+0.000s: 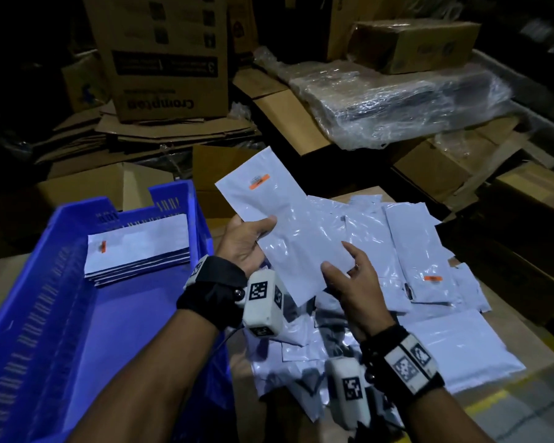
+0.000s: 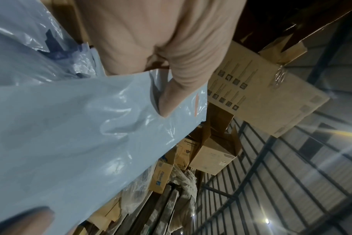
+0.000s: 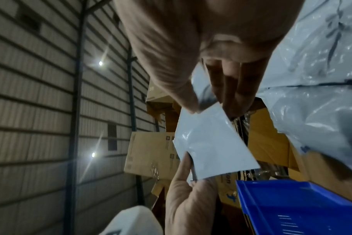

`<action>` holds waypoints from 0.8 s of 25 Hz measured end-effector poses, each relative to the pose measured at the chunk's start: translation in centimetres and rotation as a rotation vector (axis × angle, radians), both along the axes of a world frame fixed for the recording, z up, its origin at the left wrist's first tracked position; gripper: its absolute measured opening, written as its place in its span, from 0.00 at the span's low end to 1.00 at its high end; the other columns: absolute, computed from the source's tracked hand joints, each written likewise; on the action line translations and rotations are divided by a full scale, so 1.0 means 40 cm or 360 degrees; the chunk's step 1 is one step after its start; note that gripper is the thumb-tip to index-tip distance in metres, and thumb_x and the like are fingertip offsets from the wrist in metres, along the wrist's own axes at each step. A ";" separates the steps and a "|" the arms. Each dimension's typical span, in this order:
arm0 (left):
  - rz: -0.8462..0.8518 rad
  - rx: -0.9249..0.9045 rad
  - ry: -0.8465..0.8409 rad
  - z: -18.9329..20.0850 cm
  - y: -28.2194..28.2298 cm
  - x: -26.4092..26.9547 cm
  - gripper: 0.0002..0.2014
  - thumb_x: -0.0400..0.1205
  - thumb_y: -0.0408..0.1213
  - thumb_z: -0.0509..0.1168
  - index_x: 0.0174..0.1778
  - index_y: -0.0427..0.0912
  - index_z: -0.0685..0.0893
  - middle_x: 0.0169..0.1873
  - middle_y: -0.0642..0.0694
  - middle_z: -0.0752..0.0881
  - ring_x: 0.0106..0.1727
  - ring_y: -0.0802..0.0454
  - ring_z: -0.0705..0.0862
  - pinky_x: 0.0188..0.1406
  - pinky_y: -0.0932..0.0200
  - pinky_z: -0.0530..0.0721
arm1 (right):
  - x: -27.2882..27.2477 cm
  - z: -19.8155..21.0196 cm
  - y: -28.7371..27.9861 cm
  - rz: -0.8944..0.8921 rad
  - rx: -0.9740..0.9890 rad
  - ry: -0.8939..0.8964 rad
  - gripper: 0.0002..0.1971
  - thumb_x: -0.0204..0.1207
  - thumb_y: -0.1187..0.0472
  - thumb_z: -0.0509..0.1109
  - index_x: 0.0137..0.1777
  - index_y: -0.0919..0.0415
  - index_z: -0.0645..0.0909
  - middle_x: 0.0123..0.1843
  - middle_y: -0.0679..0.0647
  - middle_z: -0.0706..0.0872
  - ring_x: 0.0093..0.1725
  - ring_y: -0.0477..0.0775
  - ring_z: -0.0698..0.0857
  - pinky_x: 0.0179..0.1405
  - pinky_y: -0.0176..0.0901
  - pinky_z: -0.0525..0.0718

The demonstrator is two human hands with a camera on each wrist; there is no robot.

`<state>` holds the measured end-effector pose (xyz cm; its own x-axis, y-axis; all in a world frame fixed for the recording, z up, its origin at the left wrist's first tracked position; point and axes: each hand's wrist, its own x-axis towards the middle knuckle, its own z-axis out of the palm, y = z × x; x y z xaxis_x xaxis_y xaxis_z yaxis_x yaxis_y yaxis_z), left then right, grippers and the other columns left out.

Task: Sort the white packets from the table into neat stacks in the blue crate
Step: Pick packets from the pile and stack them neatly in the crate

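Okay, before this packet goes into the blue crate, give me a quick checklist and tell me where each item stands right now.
1. Packet gripped: ok. The left hand and right hand both pinch the held packet.
2. Only one packet lifted: cannot tell; its underside is hidden.
3. Packet free of the pile: ok. It is raised above the loose packets.
4. Landing spot: ok. The stack lies flat at the far end of the blue crate.
5. Label direction: not ok. The held packet's orange label points away, while the stack's label sits at its left end.
6. Room in crate: ok. The near floor is bare.
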<state>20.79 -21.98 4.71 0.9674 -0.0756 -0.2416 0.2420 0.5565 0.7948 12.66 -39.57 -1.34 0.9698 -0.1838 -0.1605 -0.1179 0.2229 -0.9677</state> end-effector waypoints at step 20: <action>0.0172 0.3148 -0.1397 0.101 0.356 -0.088 0.33 0.70 0.26 0.71 0.73 0.43 0.75 0.77 0.38 0.71 0.76 0.37 0.70 0.70 0.43 0.73 | 0.138 0.182 0.242 0.0379 0.0444 0.0054 0.16 0.77 0.77 0.68 0.65 0.71 0.79 0.57 0.67 0.89 0.51 0.64 0.87 0.48 0.52 0.87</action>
<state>17.28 -7.74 8.76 0.8266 -0.3054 0.4728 -0.3751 -0.9251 0.0583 18.16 -29.90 5.94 0.9734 0.1019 -0.2051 -0.2290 0.4401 -0.8682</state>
